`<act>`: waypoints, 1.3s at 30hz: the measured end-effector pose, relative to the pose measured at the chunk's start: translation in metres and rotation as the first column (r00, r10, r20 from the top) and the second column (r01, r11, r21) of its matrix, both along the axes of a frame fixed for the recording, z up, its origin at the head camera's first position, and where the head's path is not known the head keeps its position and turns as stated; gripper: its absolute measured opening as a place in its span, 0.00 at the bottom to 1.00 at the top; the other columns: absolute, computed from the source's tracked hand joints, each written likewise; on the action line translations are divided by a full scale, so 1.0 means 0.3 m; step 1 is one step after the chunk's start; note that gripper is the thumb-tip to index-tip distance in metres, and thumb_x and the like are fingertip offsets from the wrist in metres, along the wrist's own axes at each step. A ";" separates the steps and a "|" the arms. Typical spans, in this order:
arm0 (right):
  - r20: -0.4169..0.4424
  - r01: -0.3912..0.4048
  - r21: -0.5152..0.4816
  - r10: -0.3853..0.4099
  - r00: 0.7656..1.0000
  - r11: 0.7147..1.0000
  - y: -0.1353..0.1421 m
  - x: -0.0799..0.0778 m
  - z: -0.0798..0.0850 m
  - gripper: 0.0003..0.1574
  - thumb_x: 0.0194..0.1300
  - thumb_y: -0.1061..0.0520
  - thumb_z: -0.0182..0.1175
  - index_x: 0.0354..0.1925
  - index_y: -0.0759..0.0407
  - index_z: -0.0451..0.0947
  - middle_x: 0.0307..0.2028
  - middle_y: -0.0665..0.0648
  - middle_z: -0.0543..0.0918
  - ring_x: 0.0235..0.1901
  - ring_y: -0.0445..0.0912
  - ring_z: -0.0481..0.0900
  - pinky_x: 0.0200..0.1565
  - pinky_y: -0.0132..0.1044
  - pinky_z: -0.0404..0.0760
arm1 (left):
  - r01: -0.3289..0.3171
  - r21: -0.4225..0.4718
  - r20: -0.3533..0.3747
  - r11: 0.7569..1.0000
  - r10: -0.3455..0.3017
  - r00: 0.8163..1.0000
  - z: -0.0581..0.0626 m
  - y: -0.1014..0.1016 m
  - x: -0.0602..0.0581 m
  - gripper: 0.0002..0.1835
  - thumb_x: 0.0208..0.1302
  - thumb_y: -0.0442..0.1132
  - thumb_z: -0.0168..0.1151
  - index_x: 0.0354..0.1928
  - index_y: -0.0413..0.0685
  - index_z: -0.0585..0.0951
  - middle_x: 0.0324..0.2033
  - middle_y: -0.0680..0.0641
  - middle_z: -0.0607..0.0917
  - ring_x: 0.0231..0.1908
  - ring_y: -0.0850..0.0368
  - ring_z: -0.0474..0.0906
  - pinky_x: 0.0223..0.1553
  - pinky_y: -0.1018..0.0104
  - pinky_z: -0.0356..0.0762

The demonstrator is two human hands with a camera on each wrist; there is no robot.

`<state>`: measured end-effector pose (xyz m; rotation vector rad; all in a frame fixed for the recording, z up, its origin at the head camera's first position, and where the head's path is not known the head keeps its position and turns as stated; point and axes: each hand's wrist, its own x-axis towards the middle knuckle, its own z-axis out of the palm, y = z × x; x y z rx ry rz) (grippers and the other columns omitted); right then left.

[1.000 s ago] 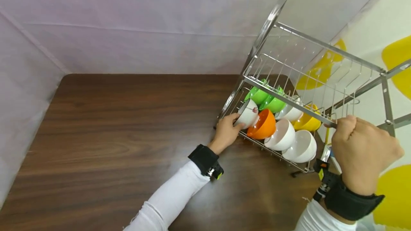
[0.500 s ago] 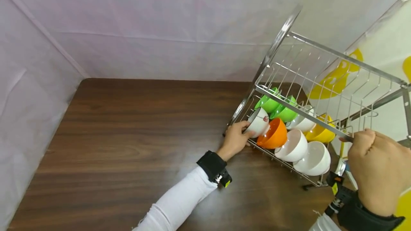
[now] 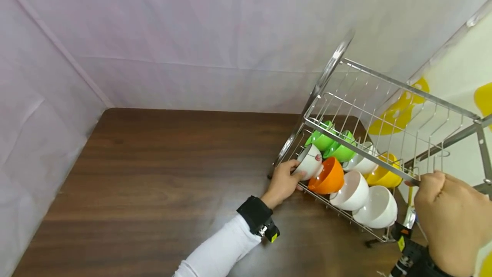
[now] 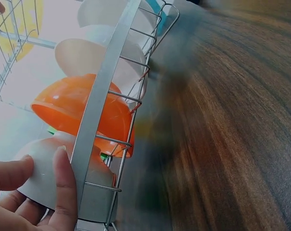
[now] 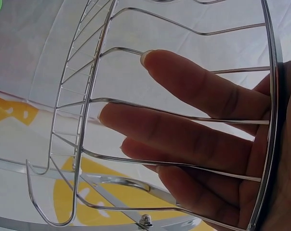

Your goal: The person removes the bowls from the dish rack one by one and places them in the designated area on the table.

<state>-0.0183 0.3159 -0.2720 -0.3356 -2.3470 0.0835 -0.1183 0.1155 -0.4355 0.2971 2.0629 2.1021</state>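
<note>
In the head view, my left hand [image 3: 284, 181] holds a white bowl [image 3: 309, 163] with a small red mark, tilted on its side at the left end of the rack's lower tier. Thumb and fingers lie around its rim; the left wrist view shows the fingertips on the bowl wall [image 4: 42, 159]. Right beside it leans an orange bowl [image 3: 327, 177]. My right hand [image 3: 451, 217] grips the upper-tier rail of the metal dish rack [image 3: 361, 150] at its near right corner. Seen from the right wrist, its fingers [image 5: 184, 130] reach along the basket wires.
Two green bowls [image 3: 340, 152], a yellow bowl [image 3: 385, 178] and several white bowls [image 3: 376, 208] also lean in the lower tier. The brown wooden table [image 3: 173, 183] extends left of the rack. White cloth [image 3: 192, 33] hangs behind, with a yellow-patterned sheet [image 3: 461, 97] at right.
The head view has shifted, so the rack and both hands appear further right and lower. Both hands keep their holds, and the bowls look unmoved in the rack.
</note>
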 end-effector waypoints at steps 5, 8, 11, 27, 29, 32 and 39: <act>-0.010 -0.008 0.012 0.008 1.000 1.000 0.004 0.011 -0.004 0.32 0.65 0.57 0.36 0.04 0.57 0.58 0.09 0.64 0.67 0.08 0.60 0.59 0.11 0.41 0.46 | 0.016 0.036 0.044 0.999 -0.018 0.999 -0.004 0.009 0.011 0.12 0.64 0.27 0.59 0.48 0.30 0.78 0.40 0.35 0.83 0.18 0.43 0.80 0.17 0.65 0.79; -0.020 -0.010 0.015 0.010 1.000 1.000 0.007 0.013 -0.006 0.32 0.65 0.57 0.36 0.04 0.59 0.61 0.12 0.67 0.70 0.10 0.62 0.62 0.12 0.40 0.46 | 0.015 0.020 0.027 1.000 -0.016 1.000 -0.006 0.014 0.009 0.12 0.64 0.28 0.60 0.48 0.30 0.79 0.40 0.35 0.84 0.17 0.43 0.79 0.16 0.64 0.79; -0.026 -0.006 0.004 0.006 1.000 1.000 0.010 0.011 -0.009 0.32 0.65 0.57 0.37 0.05 0.63 0.65 0.15 0.70 0.74 0.12 0.65 0.65 0.13 0.40 0.47 | 0.011 0.028 0.015 1.000 -0.012 1.000 -0.010 0.018 0.004 0.11 0.64 0.28 0.60 0.48 0.31 0.79 0.40 0.35 0.84 0.16 0.41 0.79 0.16 0.63 0.79; -0.072 -0.034 0.055 0.038 0.997 0.998 -0.004 -0.008 -0.004 0.34 0.67 0.56 0.36 0.12 0.67 0.75 0.16 0.67 0.76 0.12 0.65 0.66 0.12 0.39 0.47 | -0.081 0.428 0.242 0.900 -0.027 0.970 0.018 0.017 -0.015 0.12 0.66 0.23 0.53 0.49 0.23 0.74 0.41 0.32 0.80 0.36 0.40 0.82 0.34 0.55 0.83; -0.064 -0.039 0.051 0.042 0.997 0.998 -0.006 -0.007 -0.003 0.33 0.68 0.56 0.36 0.16 0.68 0.79 0.18 0.67 0.77 0.13 0.65 0.67 0.12 0.39 0.47 | -0.070 0.457 0.240 0.887 -0.046 0.970 0.017 0.016 -0.010 0.12 0.66 0.23 0.53 0.50 0.22 0.74 0.42 0.31 0.80 0.38 0.39 0.82 0.35 0.54 0.83; -0.061 -0.039 0.051 0.042 0.997 0.998 -0.005 -0.005 -0.003 0.33 0.68 0.55 0.36 0.17 0.68 0.79 0.18 0.68 0.77 0.14 0.66 0.68 0.12 0.39 0.48 | -0.053 0.488 0.219 0.871 -0.063 0.974 0.012 0.016 -0.002 0.12 0.67 0.23 0.52 0.49 0.21 0.73 0.43 0.30 0.80 0.39 0.38 0.81 0.36 0.51 0.82; -0.081 -0.027 0.046 0.031 0.996 0.999 0.007 0.000 -0.012 0.34 0.67 0.54 0.36 0.11 0.69 0.71 0.17 0.70 0.75 0.16 0.69 0.67 0.13 0.40 0.47 | -0.045 0.537 0.188 0.842 -0.068 0.980 0.015 0.007 0.003 0.11 0.67 0.23 0.52 0.47 0.19 0.73 0.42 0.30 0.79 0.41 0.34 0.80 0.36 0.50 0.82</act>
